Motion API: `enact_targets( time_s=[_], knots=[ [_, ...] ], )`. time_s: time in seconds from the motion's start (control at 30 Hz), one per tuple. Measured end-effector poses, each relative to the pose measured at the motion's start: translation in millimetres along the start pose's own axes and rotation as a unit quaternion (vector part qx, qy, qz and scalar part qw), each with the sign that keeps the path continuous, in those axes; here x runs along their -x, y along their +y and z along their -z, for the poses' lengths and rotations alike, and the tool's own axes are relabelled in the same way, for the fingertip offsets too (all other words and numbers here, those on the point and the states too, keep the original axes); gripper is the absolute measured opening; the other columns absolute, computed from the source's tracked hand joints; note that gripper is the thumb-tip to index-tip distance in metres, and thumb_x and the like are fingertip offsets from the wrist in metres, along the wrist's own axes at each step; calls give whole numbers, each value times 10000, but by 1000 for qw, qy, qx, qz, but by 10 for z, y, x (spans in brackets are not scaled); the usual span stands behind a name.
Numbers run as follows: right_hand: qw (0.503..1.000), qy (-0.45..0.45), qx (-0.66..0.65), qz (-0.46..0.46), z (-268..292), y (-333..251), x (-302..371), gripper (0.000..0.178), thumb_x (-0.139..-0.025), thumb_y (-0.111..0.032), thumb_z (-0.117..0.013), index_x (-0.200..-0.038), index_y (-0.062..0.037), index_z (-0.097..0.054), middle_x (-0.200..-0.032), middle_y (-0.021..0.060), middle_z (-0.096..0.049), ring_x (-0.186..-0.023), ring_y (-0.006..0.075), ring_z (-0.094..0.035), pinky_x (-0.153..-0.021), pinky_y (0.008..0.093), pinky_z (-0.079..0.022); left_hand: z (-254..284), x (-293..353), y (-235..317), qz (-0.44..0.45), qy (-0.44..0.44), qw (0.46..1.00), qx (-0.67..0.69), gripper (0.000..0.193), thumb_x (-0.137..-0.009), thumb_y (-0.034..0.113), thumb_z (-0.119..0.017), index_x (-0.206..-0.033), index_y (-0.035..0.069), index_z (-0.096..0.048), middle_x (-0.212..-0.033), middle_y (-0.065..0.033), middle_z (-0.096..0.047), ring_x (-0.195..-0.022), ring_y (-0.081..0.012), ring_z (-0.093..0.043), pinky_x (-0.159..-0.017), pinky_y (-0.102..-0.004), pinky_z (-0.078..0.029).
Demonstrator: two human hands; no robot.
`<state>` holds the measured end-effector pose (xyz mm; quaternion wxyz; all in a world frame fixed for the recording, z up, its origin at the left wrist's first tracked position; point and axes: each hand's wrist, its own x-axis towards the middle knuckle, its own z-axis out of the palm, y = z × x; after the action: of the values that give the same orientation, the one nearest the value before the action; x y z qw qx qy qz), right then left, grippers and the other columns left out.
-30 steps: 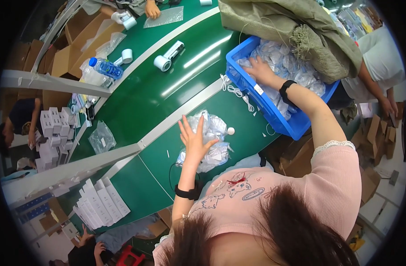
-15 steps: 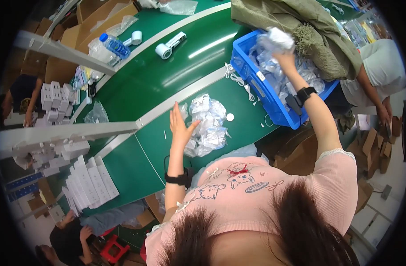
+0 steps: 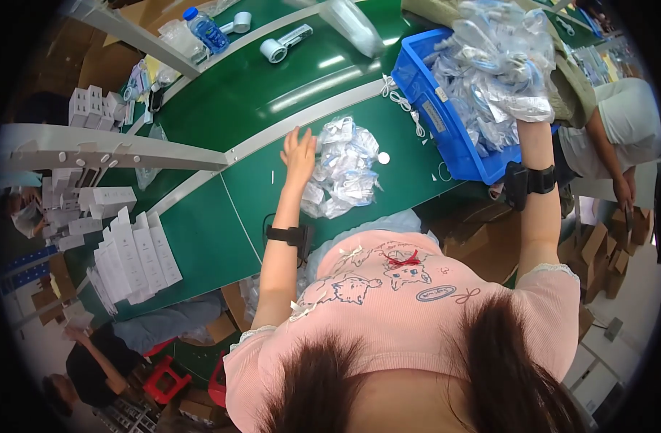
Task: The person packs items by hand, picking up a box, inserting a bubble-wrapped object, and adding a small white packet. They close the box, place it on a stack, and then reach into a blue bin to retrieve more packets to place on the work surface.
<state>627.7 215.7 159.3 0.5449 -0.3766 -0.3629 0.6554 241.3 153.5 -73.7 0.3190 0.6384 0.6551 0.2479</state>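
Observation:
My left hand (image 3: 299, 157) is open, its fingers spread, at the left edge of a heap of clear plastic packets (image 3: 345, 169) on the green table. White and pale blue contents show through the plastic, too crumpled to identify. At the right, my right hand (image 3: 535, 128) holds up a large bunch of similar packets (image 3: 500, 58) over the blue bin (image 3: 440, 137). The bunch hides the fingers of that hand. More packets (image 3: 460, 108) fill the bin beneath.
White cables (image 3: 400, 101) and a round white piece (image 3: 383, 157) lie near the bin. A handheld fan (image 3: 286, 45) and a clear bag (image 3: 352, 29) rest on the green conveyor (image 3: 273, 94). White boxes (image 3: 139, 256) stand at left, below a metal frame bar (image 3: 114, 148). A person (image 3: 619, 123) is at far right.
My right hand has lifted from inside the bin and now carries a large bunch of packets. The clear bag has appeared on the conveyor. My left hand stays beside the heap.

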Motion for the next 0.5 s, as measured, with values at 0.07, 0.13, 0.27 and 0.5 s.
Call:
enact_targets(
  time_s=[0.07, 0.13, 0.27, 0.5],
  knots=[
    [994, -80, -76, -10, -494, 19, 242, 273, -813, -200, -551, -1022, -26, -543, -916, 66, -590, -772, 173, -578, -721, 303, -481, -21, 45, -81, -22, 29, 997, -72, 518, -820, 354, -521, -1281, 144, -410, -1366, -114, -293, -1272, -321, -210, -962, -605, -138],
    [975, -159, -156, -22, -1061, 110, 337, 247, -829, -197, -530, -1010, -30, -545, -912, 62, -589, -757, 172, -578, -724, 303, -486, -12, 107, -88, -16, 35, 998, -49, 485, -783, 294, -572, -1229, 140, -458, -1346, -117, -315, -1250, -315, -246, -959, -598, -159],
    [967, -5, 254, 31, -804, 922, 156, 288, -735, -132, -617, -995, -26, -551, -1048, 131, -544, -920, 255, -547, -763, 393, -471, 85, 250, -151, -12, 78, 997, -5, 497, -727, 223, -632, -1193, 139, -481, -1344, -124, -315, -1244, -329, -253, -959, -581, -188],
    [639, 25, 760, 116, -292, 2381, 272, 531, -583, -119, -698, -1087, -133, -533, -1099, 189, -470, -1014, 375, -456, -799, 451, -427, 570, 758, -258, 98, 122, 985, -78, 555, -700, 242, -661, -1198, 106, -457, -1367, -168, -264, -1242, -375, -241, -996, -475, -234]
  ],
)
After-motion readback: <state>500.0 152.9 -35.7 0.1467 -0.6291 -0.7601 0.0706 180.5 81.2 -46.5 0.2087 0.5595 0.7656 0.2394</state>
